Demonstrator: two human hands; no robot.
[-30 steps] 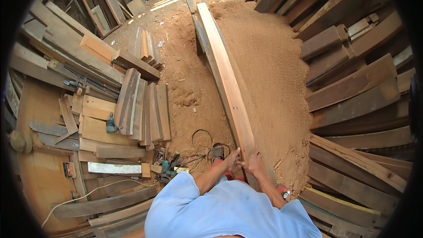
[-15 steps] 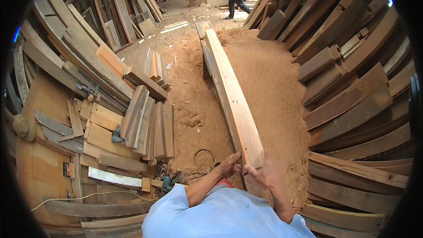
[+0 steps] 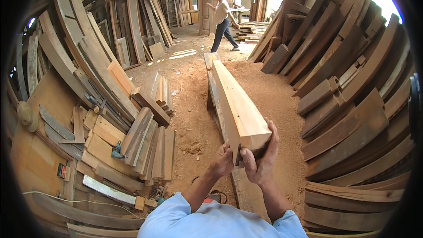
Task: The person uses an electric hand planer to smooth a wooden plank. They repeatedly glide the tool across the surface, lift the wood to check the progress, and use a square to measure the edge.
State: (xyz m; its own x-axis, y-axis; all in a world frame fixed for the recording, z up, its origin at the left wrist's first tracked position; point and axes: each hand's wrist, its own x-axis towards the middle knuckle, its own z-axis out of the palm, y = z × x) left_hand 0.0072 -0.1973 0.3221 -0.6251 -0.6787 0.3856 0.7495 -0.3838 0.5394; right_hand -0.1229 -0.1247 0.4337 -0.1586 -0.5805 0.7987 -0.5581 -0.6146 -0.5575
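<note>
A long, pale, squared timber beam (image 3: 235,99) stretches away from me, its near end raised off the narrow wooden bench (image 3: 247,189) beneath it. My right hand (image 3: 263,161) is wrapped round the right side and underside of that near end, thumb against the end face. At the lower left corner, my left hand (image 3: 222,161) has its fingers closed against the beam's edge. A small dark, thin edge shows between the two hands; I cannot make out whether it is a separate tool. The beam's far end rests towards the bench's far end.
Sawdust covers the floor (image 3: 277,101). Stacked boards (image 3: 348,136) line the right side. On the left lie shorter wood pieces (image 3: 152,150), a green power drill (image 3: 117,150) and a cable (image 3: 88,197). A person (image 3: 223,20) walks beyond the bench; another person (image 3: 238,2) is farther back.
The beam's near end has come up off the bench, and my right hand has closed round it. My view has tilted up, and the walking person has moved left.
</note>
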